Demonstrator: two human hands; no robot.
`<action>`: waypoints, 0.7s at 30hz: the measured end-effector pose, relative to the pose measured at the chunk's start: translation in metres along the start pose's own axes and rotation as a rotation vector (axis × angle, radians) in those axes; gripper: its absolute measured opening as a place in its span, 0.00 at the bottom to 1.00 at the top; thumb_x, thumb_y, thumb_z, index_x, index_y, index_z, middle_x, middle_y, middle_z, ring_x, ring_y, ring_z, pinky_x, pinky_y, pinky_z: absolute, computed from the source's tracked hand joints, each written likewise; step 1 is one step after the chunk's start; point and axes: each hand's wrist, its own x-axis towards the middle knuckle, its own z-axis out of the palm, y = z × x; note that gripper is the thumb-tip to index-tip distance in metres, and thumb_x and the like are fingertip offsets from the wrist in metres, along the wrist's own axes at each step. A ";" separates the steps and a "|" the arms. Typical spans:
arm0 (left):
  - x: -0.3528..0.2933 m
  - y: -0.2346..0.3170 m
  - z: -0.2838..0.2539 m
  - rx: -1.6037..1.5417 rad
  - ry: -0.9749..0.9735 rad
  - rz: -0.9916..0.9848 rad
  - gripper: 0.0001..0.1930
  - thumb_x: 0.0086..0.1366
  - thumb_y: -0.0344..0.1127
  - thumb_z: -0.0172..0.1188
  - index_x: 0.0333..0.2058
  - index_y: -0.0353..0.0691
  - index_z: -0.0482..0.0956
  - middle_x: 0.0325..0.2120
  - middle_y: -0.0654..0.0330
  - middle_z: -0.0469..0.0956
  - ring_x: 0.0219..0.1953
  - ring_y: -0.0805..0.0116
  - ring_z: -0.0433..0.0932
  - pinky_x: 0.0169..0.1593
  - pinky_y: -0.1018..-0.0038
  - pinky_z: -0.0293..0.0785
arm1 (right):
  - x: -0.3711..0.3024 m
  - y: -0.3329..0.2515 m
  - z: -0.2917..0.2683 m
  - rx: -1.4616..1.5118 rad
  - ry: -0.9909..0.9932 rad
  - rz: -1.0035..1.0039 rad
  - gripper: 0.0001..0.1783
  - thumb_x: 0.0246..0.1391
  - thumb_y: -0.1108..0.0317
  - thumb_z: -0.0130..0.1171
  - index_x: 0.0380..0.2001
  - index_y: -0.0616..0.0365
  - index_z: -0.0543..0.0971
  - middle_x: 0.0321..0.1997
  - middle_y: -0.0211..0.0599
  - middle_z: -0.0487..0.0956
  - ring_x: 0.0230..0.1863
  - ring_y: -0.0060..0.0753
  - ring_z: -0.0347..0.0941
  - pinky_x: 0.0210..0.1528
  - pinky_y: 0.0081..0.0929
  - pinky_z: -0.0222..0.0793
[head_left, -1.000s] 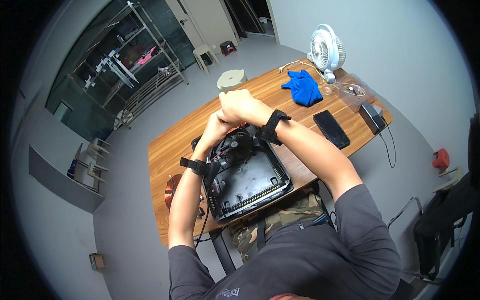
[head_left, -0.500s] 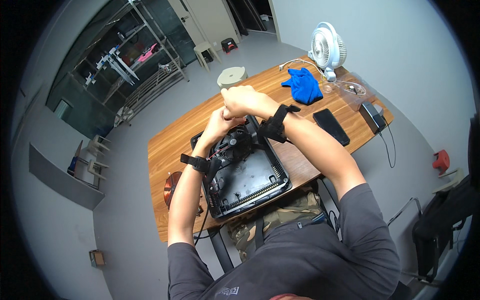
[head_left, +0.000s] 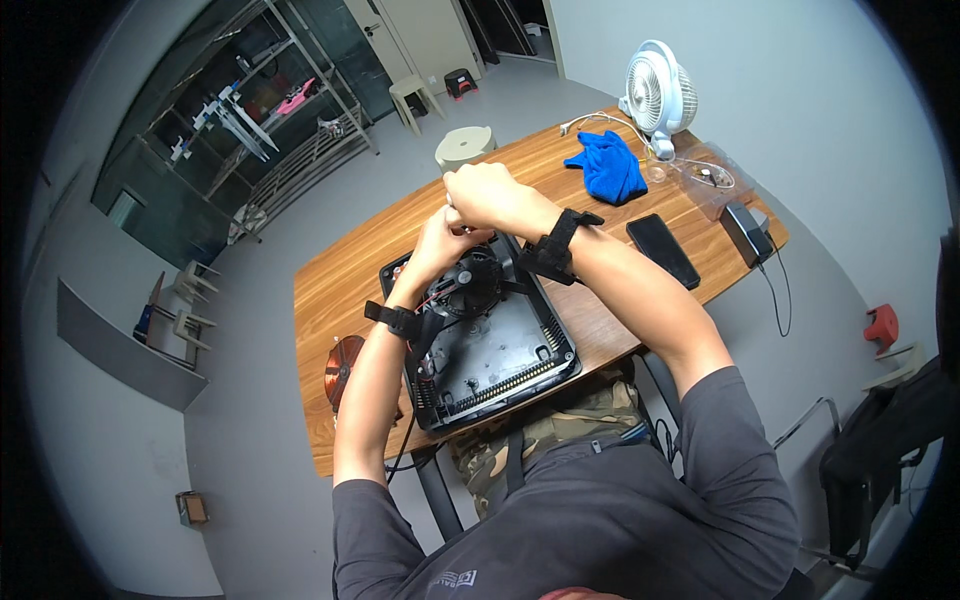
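Observation:
A black, flat appliance housing (head_left: 490, 362), seemingly an induction cooker's base, lies with its inside showing at the table's near edge. Inside its far half sits a round black cooling fan (head_left: 476, 288), with thin wires beside it. My right hand (head_left: 488, 196) is closed in a fist above the housing's far edge. Directly below and left of it, my left hand (head_left: 440, 243) has its fingers bent together, touching or nearly touching the right. Whatever the fingers grip is hidden behind the hands. Beside my left forearm lies a flat copper coil (head_left: 343, 370).
On the wooden table (head_left: 345, 285), to the right, lie a blue cloth (head_left: 610, 168), a black phone (head_left: 663, 251) and a black power adapter (head_left: 746, 234) with a cable. A white desk fan (head_left: 660, 95) stands at the far right corner. A pale stool (head_left: 465, 147) stands beyond the table.
Both hands stay together over the housing's far edge, having shifted only slightly. The view has moved a little; nothing has visibly been taken up or let go.

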 end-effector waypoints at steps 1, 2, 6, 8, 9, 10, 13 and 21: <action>-0.001 0.002 0.000 -0.020 -0.007 0.011 0.13 0.59 0.33 0.72 0.38 0.31 0.82 0.32 0.59 0.85 0.37 0.75 0.79 0.42 0.73 0.76 | 0.000 0.004 0.005 -0.003 0.061 -0.028 0.24 0.50 0.54 0.68 0.43 0.62 0.80 0.41 0.49 0.84 0.46 0.49 0.82 0.51 0.42 0.77; -0.002 0.005 -0.001 -0.043 -0.031 0.000 0.13 0.60 0.32 0.71 0.40 0.32 0.82 0.34 0.58 0.85 0.38 0.74 0.80 0.44 0.73 0.76 | 0.001 0.008 0.010 -0.006 0.122 -0.056 0.23 0.50 0.54 0.68 0.42 0.62 0.81 0.40 0.48 0.84 0.46 0.48 0.82 0.50 0.42 0.78; -0.006 0.011 -0.006 -0.052 -0.076 -0.019 0.12 0.62 0.31 0.68 0.43 0.32 0.82 0.38 0.58 0.86 0.40 0.74 0.81 0.47 0.73 0.77 | 0.004 0.013 0.022 0.029 0.250 -0.152 0.23 0.50 0.56 0.64 0.42 0.64 0.76 0.34 0.50 0.83 0.39 0.57 0.82 0.42 0.48 0.79; -0.004 0.001 -0.008 0.031 -0.051 -0.020 0.11 0.63 0.31 0.68 0.42 0.32 0.82 0.37 0.58 0.86 0.40 0.74 0.81 0.46 0.73 0.77 | 0.000 0.005 0.017 0.049 0.222 -0.079 0.24 0.50 0.56 0.64 0.42 0.64 0.76 0.36 0.52 0.82 0.40 0.58 0.81 0.44 0.49 0.79; -0.002 -0.002 -0.007 0.095 -0.030 -0.025 0.11 0.63 0.31 0.68 0.42 0.32 0.82 0.37 0.58 0.86 0.39 0.74 0.81 0.46 0.74 0.76 | -0.002 0.002 0.013 0.058 0.208 -0.040 0.24 0.50 0.56 0.64 0.42 0.65 0.75 0.36 0.54 0.82 0.41 0.59 0.81 0.44 0.49 0.78; -0.001 -0.004 -0.007 0.160 -0.009 -0.030 0.11 0.63 0.31 0.67 0.41 0.32 0.82 0.37 0.58 0.86 0.39 0.74 0.81 0.45 0.74 0.76 | 0.000 0.003 0.014 0.084 0.168 -0.027 0.25 0.50 0.55 0.65 0.42 0.65 0.75 0.37 0.54 0.82 0.42 0.59 0.81 0.45 0.49 0.78; -0.005 0.008 0.003 0.172 0.079 0.024 0.10 0.63 0.31 0.68 0.39 0.31 0.83 0.34 0.60 0.85 0.37 0.75 0.80 0.43 0.74 0.76 | 0.003 0.011 0.017 0.139 0.106 0.000 0.27 0.50 0.52 0.66 0.43 0.65 0.74 0.38 0.56 0.82 0.43 0.60 0.80 0.46 0.50 0.78; -0.006 0.000 0.001 0.015 -0.007 -0.055 0.12 0.59 0.35 0.72 0.36 0.32 0.84 0.29 0.62 0.84 0.33 0.77 0.78 0.39 0.74 0.75 | -0.009 0.002 0.016 0.094 0.248 -0.017 0.29 0.48 0.54 0.70 0.44 0.67 0.76 0.41 0.55 0.82 0.46 0.55 0.81 0.48 0.44 0.79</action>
